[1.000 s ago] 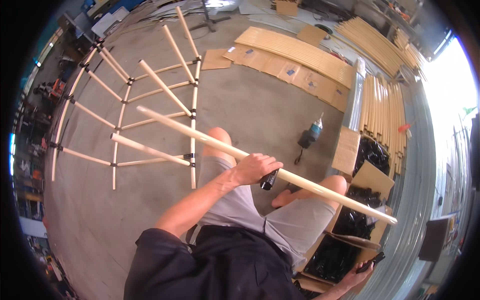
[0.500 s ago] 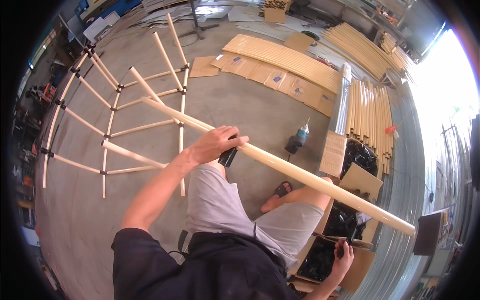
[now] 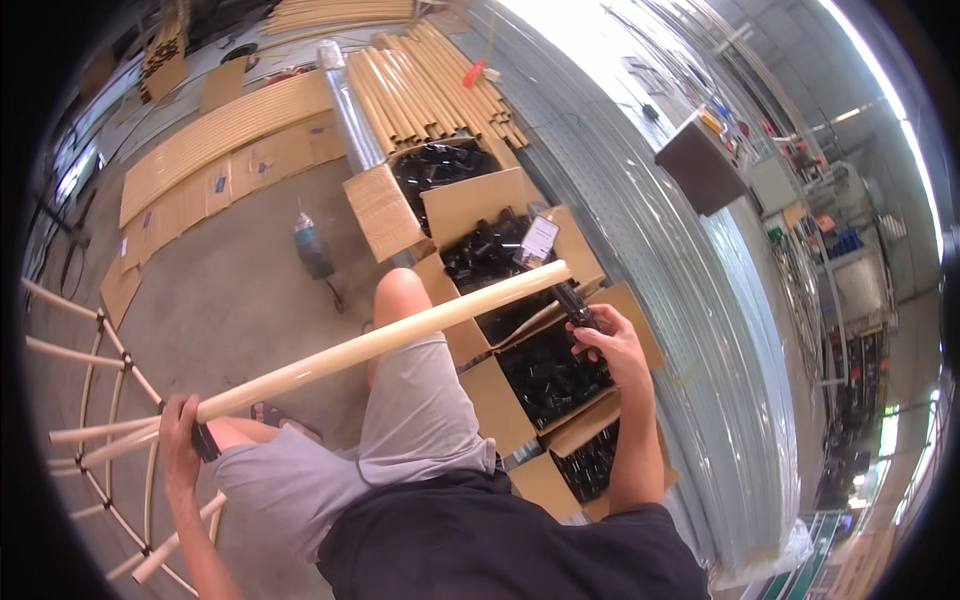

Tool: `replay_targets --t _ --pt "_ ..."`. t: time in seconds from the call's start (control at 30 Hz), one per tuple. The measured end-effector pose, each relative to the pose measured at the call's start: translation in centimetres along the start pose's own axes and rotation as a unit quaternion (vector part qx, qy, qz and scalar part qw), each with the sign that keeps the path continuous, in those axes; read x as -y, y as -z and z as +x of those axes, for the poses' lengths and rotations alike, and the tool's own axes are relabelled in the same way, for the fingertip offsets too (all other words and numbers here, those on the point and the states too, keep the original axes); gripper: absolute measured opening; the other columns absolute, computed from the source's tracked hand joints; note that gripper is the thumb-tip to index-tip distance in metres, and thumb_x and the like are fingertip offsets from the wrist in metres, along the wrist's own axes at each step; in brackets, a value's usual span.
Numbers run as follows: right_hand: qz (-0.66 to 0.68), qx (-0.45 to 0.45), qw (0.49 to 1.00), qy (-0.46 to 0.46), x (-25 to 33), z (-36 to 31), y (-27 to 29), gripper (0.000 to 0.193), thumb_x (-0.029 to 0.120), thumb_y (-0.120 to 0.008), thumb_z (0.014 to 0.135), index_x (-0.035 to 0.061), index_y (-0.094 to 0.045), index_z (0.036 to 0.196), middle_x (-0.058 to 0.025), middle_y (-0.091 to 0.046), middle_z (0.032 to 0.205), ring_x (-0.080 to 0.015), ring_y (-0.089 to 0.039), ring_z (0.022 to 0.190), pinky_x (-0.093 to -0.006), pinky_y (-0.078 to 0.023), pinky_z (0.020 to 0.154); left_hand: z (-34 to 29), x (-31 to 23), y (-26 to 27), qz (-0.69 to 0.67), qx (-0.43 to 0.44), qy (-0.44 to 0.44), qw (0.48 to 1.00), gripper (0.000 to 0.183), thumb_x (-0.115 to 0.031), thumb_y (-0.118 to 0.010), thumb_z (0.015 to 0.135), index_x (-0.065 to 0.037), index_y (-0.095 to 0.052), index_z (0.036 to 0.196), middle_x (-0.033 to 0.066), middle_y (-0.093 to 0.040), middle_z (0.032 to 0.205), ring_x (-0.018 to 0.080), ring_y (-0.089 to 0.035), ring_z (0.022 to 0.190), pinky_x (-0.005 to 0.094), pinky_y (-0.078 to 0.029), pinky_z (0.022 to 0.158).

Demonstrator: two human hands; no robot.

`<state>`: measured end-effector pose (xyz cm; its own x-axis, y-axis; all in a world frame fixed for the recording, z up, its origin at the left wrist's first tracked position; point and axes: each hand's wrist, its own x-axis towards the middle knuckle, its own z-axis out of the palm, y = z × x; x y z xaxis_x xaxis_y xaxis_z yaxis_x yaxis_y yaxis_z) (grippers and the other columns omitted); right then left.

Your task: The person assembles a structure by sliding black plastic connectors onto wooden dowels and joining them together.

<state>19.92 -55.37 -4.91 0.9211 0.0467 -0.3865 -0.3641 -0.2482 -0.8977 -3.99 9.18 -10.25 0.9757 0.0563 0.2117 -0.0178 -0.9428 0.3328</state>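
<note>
A long cream-coloured pipe (image 3: 390, 335) slants across my knees, its far end above the open boxes at my right. My left hand (image 3: 180, 445) is closed around it at the lower left. A black connector (image 3: 205, 443) shows beside that hand, against the pipe. In my right hand (image 3: 612, 345) a black pipe connector (image 3: 572, 300) is pinched between fingers and thumb. Its upper end lies close to the pipe's right end; whether they touch I cannot tell. A frame of jointed cream pipes (image 3: 128, 365) stands at the left, partly cut off.
Cardboard boxes of black connectors (image 3: 550, 375) line my right side. Beyond them lie long wrapped metal lengths (image 3: 690, 330). A cordless drill (image 3: 312, 245) stands on the floor ahead. Stacked cream pipes (image 3: 425, 90) and flat cardboard (image 3: 215, 195) with pipes lie farther off.
My view has swung to the right. My right hand has risen from the boxes with the black connector to the pipe's right end. My left hand still holds the pipe.
</note>
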Motion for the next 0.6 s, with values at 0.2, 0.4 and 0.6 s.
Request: replay_targets --t 0.2,0.4,0.6 --pt "-0.234 0.039 0.958 0.163 2.5 0.0 1.5 0.042 0.0 -0.081 0.073 0.0034 -0.059 0.108 -0.0041 -0.071 0.09 -0.013 -0.065 0.081 -0.0272 -0.051 0.077 0.0 0.4 0.0 0.003 0.007 -0.01 1.0 0.041 0.003 -0.059 0.085 -0.008 -0.057 0.124 0.0159 -0.056 0.102 0.0352 -0.057 0.093 0.0435 -0.047 0.078" --pt "-0.341 0.084 0.925 0.145 6.6 0.2 0.1 0.034 0.0 -0.082 0.071 0.0016 -0.062 0.099 -0.0037 -0.07 0.084 -0.0119 -0.064 0.08 -0.0289 -0.051 0.078 -1.0 1.4 -0.4 -0.007 0.033 0.018 0.999 0.039 0.003 -0.059 0.086 -0.008 -0.057 0.123 0.0152 -0.057 0.103 0.035 -0.058 0.095 0.0434 -0.047 0.078" --pt "-0.267 0.07 0.956 0.096 7.0 0.7 -0.9 0.031 0.006 -0.084 0.072 -0.001 -0.069 0.098 -0.0048 -0.071 0.087 -0.0125 -0.067 0.083 -0.028 -0.053 0.078 -1.2 0.9 -0.5 -0.023 0.033 0.021 0.999 0.035 0.002 -0.059 0.087 -0.007 -0.058 0.122 0.0153 -0.061 0.101 0.0343 -0.061 0.094 0.0436 -0.049 0.079"
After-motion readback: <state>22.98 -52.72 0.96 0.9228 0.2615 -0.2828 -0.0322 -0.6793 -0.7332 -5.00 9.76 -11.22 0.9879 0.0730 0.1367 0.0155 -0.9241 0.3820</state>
